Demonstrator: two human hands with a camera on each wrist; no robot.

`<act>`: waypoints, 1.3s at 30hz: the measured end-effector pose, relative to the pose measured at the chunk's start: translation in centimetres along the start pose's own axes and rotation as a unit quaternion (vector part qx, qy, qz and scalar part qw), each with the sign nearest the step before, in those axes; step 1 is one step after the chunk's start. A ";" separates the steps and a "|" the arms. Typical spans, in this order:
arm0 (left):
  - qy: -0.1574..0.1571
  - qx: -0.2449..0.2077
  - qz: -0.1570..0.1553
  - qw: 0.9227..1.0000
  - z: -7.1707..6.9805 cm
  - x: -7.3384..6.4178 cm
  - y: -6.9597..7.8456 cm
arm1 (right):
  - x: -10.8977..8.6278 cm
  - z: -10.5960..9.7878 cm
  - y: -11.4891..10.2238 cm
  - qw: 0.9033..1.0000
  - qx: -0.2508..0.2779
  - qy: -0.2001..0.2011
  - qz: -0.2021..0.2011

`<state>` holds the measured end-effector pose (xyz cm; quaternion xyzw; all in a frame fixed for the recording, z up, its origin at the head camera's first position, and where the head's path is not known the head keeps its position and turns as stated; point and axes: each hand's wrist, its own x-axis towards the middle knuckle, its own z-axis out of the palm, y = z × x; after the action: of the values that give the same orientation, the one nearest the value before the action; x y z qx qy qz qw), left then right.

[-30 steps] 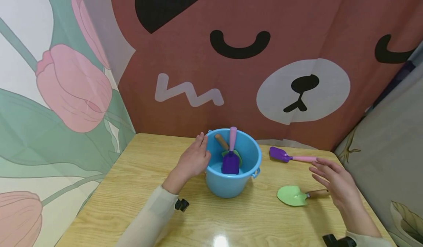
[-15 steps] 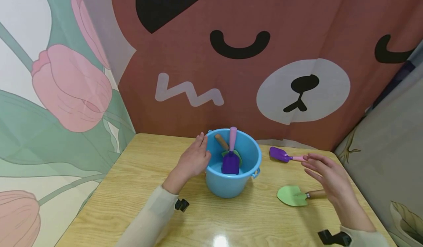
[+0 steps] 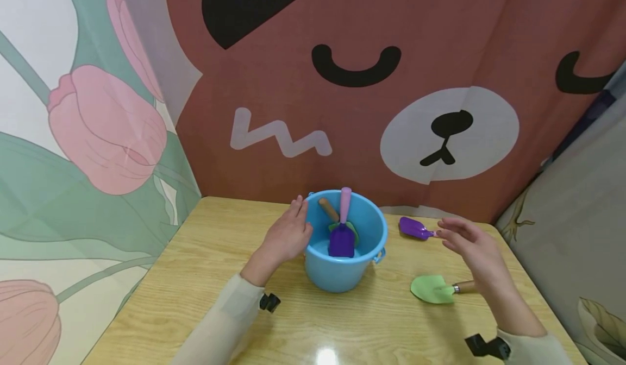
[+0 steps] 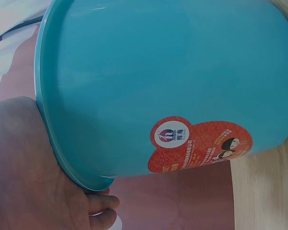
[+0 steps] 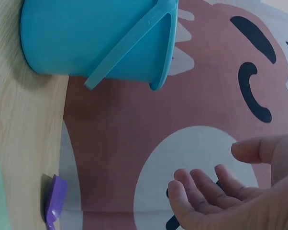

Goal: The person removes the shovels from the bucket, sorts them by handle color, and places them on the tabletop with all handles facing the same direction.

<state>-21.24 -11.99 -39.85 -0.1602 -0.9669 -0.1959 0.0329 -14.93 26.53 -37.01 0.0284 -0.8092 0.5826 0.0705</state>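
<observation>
A light blue bucket (image 3: 337, 270) stands on the table, its label (image 4: 196, 146) facing the left wrist camera. My left hand (image 3: 287, 233) lies against the left side of its rim, fingers stretched along the edge. Inside the bucket are a purple shovel (image 3: 341, 241) with a pink handle and a green trowel with a wooden handle (image 3: 328, 209). My right hand (image 3: 476, 251) hovers over the right side of the table with fingers loosely bent and nothing in them. It overlaps the pink handle of a second purple shovel (image 3: 413, 228) in the head view.
A green trowel (image 3: 432, 289) with a wooden handle lies nearer me on the wooden table (image 3: 195, 283), its handle end hidden by my right forearm. Behind the table hangs a bear-print curtain (image 3: 274, 175); a floral one (image 3: 107, 131) hangs at the left.
My right hand has moved left, from the far end of the pink handle towards the purple shovel's scoop. My left hand and the bucket have stayed in place.
</observation>
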 end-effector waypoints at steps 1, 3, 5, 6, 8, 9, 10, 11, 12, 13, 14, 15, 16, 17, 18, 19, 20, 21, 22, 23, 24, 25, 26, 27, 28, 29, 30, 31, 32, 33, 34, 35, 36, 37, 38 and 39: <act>0.000 0.000 0.000 1.000 0.0 0.0 0.0 | 0.0 0.1 -0.1 1.000 -0.024 -0.002 -0.006; 0.000 0.001 0.000 1.000 0.0 0.0 0.0 | -0.1 0.4 -0.5 0.998 -0.067 -0.009 -0.015; 0.000 0.000 0.001 1.000 0.0 0.0 0.0 | -0.1 0.6 -0.8 0.994 -0.107 -0.018 -0.021; 0.001 -0.001 0.001 1.000 0.0 0.0 0.0 | -0.1 0.8 -1.0 0.992 -0.125 -0.023 -0.023; 0.001 -0.002 0.001 1.000 0.0 0.0 0.0 | -0.1 1.0 -1.3 0.987 -0.156 -0.031 -0.025; 0.002 -0.003 0.001 1.000 0.0 0.0 0.0 | -0.1 1.1 -1.4 0.985 -0.164 -0.035 -0.029; 0.002 -0.003 0.001 1.000 0.0 0.0 0.0 | -0.1 1.3 -1.5 0.984 -0.172 -0.038 -0.031; 0.003 -0.003 0.001 1.000 0.0 0.0 0.0 | 0.0 1.4 -1.7 0.983 -0.178 -0.041 -0.036; 0.003 -0.003 0.002 1.000 0.0 0.0 0.0 | 0.0 1.6 -1.8 0.982 -0.181 -0.043 -0.043; 0.002 -0.003 0.002 1.000 0.0 0.0 0.0 | 0.0 1.7 -1.9 0.980 -0.185 -0.045 -0.052; 0.002 -0.002 0.002 1.000 -0.1 0.0 0.0 | 0.0 1.9 -2.0 0.978 -0.190 -0.046 -0.065; 0.003 -0.002 0.002 1.000 -0.1 0.0 0.0 | 0.1 2.0 -2.1 0.976 -0.199 -0.045 -0.081; 0.002 -0.002 0.002 1.000 -0.1 0.0 0.0 | 0.1 2.2 -2.1 0.972 -0.208 -0.045 -0.098; 0.002 -0.001 0.001 1.000 -0.1 0.0 0.0 | 0.2 2.3 -2.1 0.967 -0.220 -0.043 -0.119; 0.001 -0.001 0.001 1.000 -0.1 0.0 0.0 | 0.2 2.5 -2.2 0.962 -0.231 -0.041 -0.139; 0.001 -0.002 0.000 1.000 -0.1 0.0 0.0 | 0.3 2.6 -2.2 0.956 -0.244 -0.040 -0.155; 0.001 -0.002 0.000 1.000 -0.1 0.0 0.0 | 0.3 2.8 -2.2 0.951 -0.254 -0.040 -0.170; 0.000 -0.002 -0.001 1.000 -0.1 0.0 0.0 | 0.4 2.9 -2.2 0.947 -0.261 -0.041 -0.181; -0.001 -0.002 -0.002 1.000 -0.1 0.0 0.1 | 0.5 3.1 -2.3 0.945 -0.265 -0.044 -0.188; -0.002 -0.001 -0.002 1.000 -0.1 0.0 0.1 | 0.5 3.2 -2.3 0.942 -0.270 -0.047 -0.192; -0.002 -0.002 -0.003 1.000 -0.1 0.0 0.1 | 0.5 3.3 -2.4 0.941 -0.274 -0.052 -0.193; -0.002 -0.003 -0.003 1.000 -0.1 0.0 0.1 | 0.6 3.4 -2.5 0.940 -0.276 -0.057 -0.192; -0.002 -0.002 -0.003 1.000 -0.1 0.0 0.1 | 0.7 3.6 -2.5 0.939 -0.278 -0.060 -0.193; -0.003 -0.002 -0.003 1.000 -0.1 0.0 0.2 | 0.7 3.7 -2.5 0.937 -0.281 -0.063 -0.196; -0.003 -0.002 -0.003 1.000 -0.1 -0.1 0.2 | 0.8 3.9 -2.6 0.935 -0.285 -0.064 -0.201; -0.002 -0.002 -0.003 1.000 -0.1 -0.1 0.2 | 0.9 4.0 -2.6 0.932 -0.289 -0.066 -0.207; -0.003 -0.002 -0.003 1.000 -0.1 -0.1 0.2 | 0.9 4.2 -2.7 0.930 -0.290 -0.067 -0.216; -0.002 -0.002 -0.003 1.000 -0.1 -0.1 0.2 | 1.0 4.4 -2.7 0.927 -0.292 -0.067 -0.225; -0.002 -0.002 -0.003 1.000 -0.1 -0.1 0.2 | 1.1 4.5 -2.7 0.924 -0.294 -0.066 -0.236; -0.002 -0.003 -0.003 1.000 -0.1 -0.1 0.2 | 1.1 4.7 -2.8 0.921 -0.295 -0.067 -0.244; -0.001 -0.004 -0.003 1.000 -0.1 -0.1 0.2 | 1.2 4.8 -2.9 0.919 -0.296 -0.066 -0.252; -0.001 -0.004 -0.003 1.000 -0.1 -0.1 0.2 | 1.2 4.9 -3.0 0.917 -0.298 -0.066 -0.256; -0.001 -0.004 -0.003 1.000 -0.1 -0.1 0.2 | 1.2 5.0 -3.0 0.916 -0.299 -0.066 -0.259; -0.001 -0.004 -0.003 1.000 -0.1 -0.1 0.2 | 1.3 5.1 -3.1 0.915 -0.300 -0.067 -0.261; -0.001 -0.004 -0.003 1.000 -0.1 -0.1 0.2 | 1.3 5.2 -3.2 0.914 -0.302 -0.067 -0.262; -0.002 -0.004 -0.003 1.000 -0.1 -0.1 0.2 | 1.4 5.3 -3.3 0.914 -0.302 -0.068 -0.262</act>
<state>-21.13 -11.89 -39.73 -0.1575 -0.9667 -0.1993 0.0300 -16.30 20.51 -35.40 0.2566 -0.9129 0.2676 0.1707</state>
